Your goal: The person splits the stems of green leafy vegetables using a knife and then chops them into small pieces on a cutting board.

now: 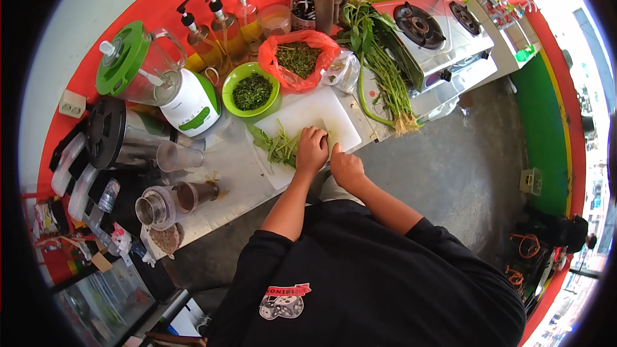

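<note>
On a white cutting board [344,115] lies a bunch of green leafy stems [279,148]. My left hand [312,149] presses on the right end of the bunch with its fingers curled together. Beside it, my right hand [347,168] is closed at the board's front edge, around what looks like a knife handle. A knife blade [326,130] seems to stand between the two hands, partly hidden by them. Behind the board are a green bowl of chopped leaves [252,92] and a red plastic bag of chopped greens [297,59].
A blender [189,103] and pump bottles [225,29] stand at the back left. Plastic cups [177,156] and metal containers [151,209] are on the left of the table. Long rooted stems [389,83] lie right of the board, beside a gas stove [443,42].
</note>
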{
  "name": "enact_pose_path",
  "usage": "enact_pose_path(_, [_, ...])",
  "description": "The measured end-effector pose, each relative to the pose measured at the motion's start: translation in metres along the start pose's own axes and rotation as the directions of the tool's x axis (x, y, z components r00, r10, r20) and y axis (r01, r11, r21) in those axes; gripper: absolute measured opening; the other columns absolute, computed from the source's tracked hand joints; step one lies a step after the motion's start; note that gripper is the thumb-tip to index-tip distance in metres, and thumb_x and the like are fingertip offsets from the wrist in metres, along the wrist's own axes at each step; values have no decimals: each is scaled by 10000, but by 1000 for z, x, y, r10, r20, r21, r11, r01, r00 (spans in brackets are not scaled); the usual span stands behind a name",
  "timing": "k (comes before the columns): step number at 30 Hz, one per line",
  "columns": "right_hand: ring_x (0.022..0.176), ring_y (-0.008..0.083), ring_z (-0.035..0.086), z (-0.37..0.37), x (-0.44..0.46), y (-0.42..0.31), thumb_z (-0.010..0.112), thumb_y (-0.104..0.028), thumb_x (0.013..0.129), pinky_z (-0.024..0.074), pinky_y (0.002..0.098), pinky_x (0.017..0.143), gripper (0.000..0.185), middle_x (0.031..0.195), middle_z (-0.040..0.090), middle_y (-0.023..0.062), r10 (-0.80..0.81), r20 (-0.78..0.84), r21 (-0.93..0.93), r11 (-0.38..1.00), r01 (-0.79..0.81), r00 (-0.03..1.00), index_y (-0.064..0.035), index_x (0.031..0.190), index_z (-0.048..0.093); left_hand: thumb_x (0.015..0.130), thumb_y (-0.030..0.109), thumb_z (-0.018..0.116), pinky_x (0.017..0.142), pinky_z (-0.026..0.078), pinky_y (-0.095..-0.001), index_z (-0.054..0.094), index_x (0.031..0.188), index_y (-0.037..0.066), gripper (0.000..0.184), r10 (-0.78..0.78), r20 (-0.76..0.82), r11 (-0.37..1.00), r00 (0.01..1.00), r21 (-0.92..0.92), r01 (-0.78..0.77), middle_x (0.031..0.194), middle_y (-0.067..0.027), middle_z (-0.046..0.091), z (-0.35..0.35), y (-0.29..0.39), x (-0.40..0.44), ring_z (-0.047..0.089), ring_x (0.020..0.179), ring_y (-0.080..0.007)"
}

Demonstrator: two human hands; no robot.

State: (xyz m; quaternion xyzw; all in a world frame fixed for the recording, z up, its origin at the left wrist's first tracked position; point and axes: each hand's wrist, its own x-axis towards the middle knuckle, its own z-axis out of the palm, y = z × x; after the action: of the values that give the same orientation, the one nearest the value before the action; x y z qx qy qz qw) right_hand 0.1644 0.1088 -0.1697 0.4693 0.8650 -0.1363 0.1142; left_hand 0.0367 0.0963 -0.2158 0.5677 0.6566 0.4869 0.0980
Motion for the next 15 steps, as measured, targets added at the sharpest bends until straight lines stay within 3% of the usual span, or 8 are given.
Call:
enact_pose_path(4, [806,402,743,-4,18,6,594,-87,911,605,470,696,271,841,730,228,-34,16,104,994,32,999,18,1100,430,845,12,633,792,480,-458,625,874,26,33,-26,-2,1000,1000,16,26,897,-136,602,-2,3,-1,562,904,-364])
enact_pose_path(8, [850,413,739,-15,16,13,621,-91,898,607,471,714,317,893,730,243,-115,81,63,992,110,990,27,1117,425,848,20,637,815,481,-463,625,885,22,39,-54,26,998,998,20,53,904,-138,604,-4,6,0,564,920,-365])
enact_pose_path(15, [903,343,755,-16,17,17,649,-111,907,617,425,739,383,947,744,198,-149,172,-2,988,152,974,17,1189,423,830,4,661,812,482,-456,636,895,19,71,-129,66,991,989,37,127,905,-141,633,-2,6,3,582,922,-378])
